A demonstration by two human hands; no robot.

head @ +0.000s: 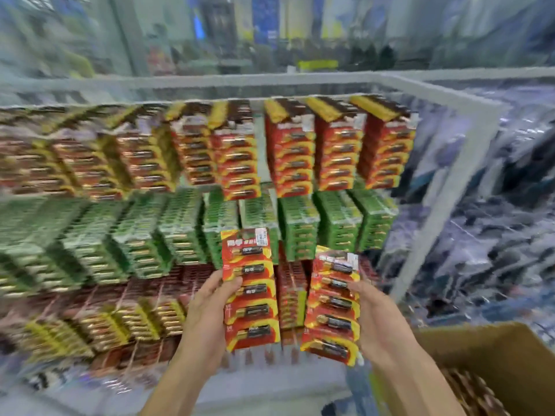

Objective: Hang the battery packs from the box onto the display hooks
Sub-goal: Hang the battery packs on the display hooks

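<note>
A person's left hand (207,310) grips a red battery strip (250,295) by its left edge while the right hand (377,318) clamps a second strip (332,307) just beside it, before the stocked display rack (468,163); the cardboard box (492,355) sits lower right.

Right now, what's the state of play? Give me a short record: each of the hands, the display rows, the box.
left hand: grips red battery strip by its left edge, upright
right hand: grips second red strip by its right edge, slightly tilted
top row: red packs hanging
middle row: green packs hanging
box: open cardboard, lower right, contents unclear
not yet hung: both held strips
</note>
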